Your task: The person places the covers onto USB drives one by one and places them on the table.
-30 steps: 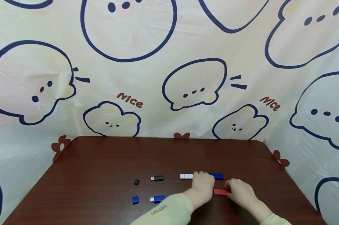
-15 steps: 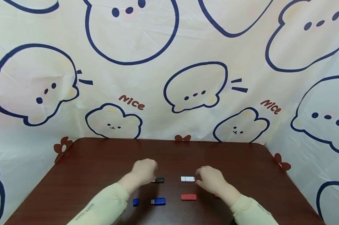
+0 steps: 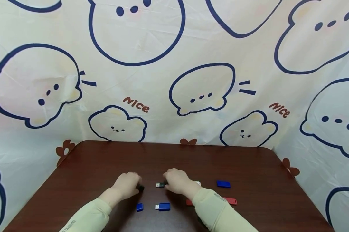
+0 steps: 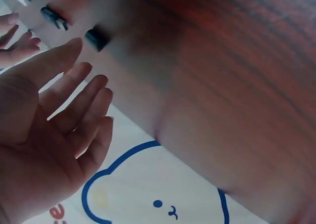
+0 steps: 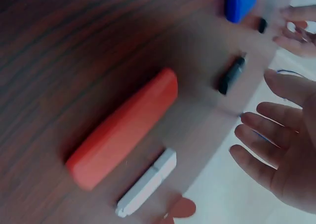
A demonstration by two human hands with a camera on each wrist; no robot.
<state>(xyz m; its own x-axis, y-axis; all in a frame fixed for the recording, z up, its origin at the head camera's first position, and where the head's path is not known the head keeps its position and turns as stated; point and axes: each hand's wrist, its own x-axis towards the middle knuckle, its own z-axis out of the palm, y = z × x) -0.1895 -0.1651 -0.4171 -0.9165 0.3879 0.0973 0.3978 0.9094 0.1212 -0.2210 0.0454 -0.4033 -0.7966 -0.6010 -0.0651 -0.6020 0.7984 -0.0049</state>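
My left hand [image 3: 127,184] reaches over a small black USB cap [image 4: 97,39]. In the left wrist view its fingers are loosely bent, with the thumb tip close to the cap and nothing held. My right hand [image 3: 177,181] is beside a black USB flash drive [image 3: 160,185] whose metal plug faces left. The right wrist view shows that hand's fingers spread and relaxed, apart from the drive [image 5: 232,75]. Nearer the front lie a blue USB flash drive [image 3: 164,207] and its blue cap [image 3: 139,207].
A white USB stick [image 5: 146,183] and a red stick [image 5: 126,130] lie near the right forearm, which partly covers them in the head view. A second red piece [image 3: 231,201] and a blue piece [image 3: 223,184] lie farther right. A patterned cloth [image 3: 157,122] borders the brown table [image 3: 105,161].
Both hands have left the red and blue pieces on the right and moved left. The left hand crossed to the black cap; the right hand passed the white stick to the black drive.
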